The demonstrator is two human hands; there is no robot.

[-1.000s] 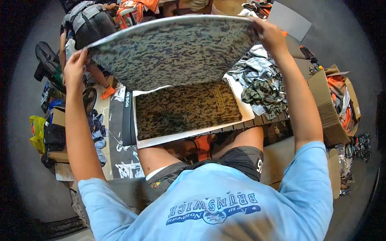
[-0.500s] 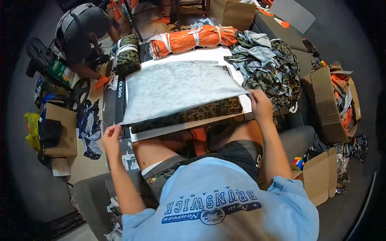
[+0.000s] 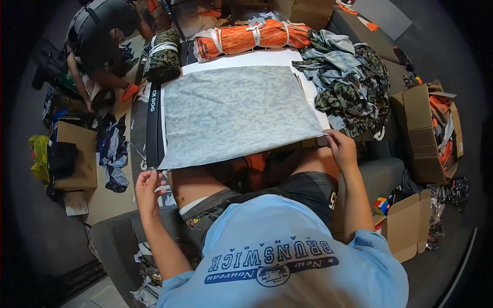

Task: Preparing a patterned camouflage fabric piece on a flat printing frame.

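Observation:
A pale grey-white fabric sheet [image 3: 236, 110] with a faint mottled pattern lies spread over the pile in front of me, its near edge reaching over my thighs. At its near right corner, my right hand [image 3: 341, 149] pinches the edge between thumb and fingers. My left hand [image 3: 148, 192] is just below the near left corner, fingers loosely apart and seemingly off the fabric. The stack of camouflage fabric under the sheet is almost wholly hidden, with only a sliver showing at its right edge.
Beyond the sheet lie a tied orange fabric bundle [image 3: 246, 41] and a tied camouflage roll [image 3: 163, 56]. A loose camouflage heap [image 3: 354, 82] sits to the right. Cardboard boxes [image 3: 413, 128] stand on both sides. Another person [image 3: 102, 41] bends over at the far left.
The sheet's near edge has come down toward me, covering the camouflage stack's front. My left hand has moved slightly down and its fingers have come off the corner. My right hand has lowered, still pinching.

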